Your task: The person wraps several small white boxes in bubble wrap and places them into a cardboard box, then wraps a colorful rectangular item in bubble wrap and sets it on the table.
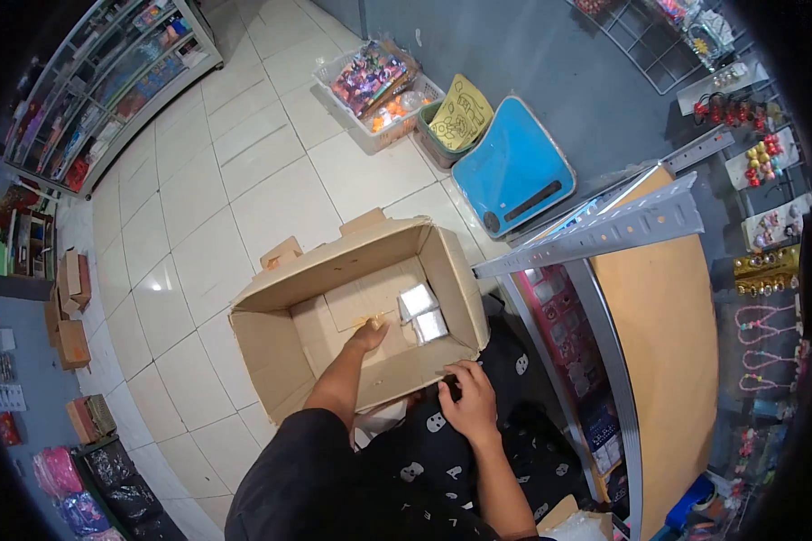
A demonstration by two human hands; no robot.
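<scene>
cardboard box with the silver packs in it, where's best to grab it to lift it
Probably grip the cardboard box by its two short end walls, one hand coming from each end. It is open-topped and longer than wide, so holding both ends should steady it; the silver packs lie towards the right end.

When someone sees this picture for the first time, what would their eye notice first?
Probably the large open cardboard box in the centre, with the left hand inside and silvery packets toward its right end. Next, perhaps the bright blue panel by the grey wall, with a yellow printed sheet in the bin to its left.
</scene>
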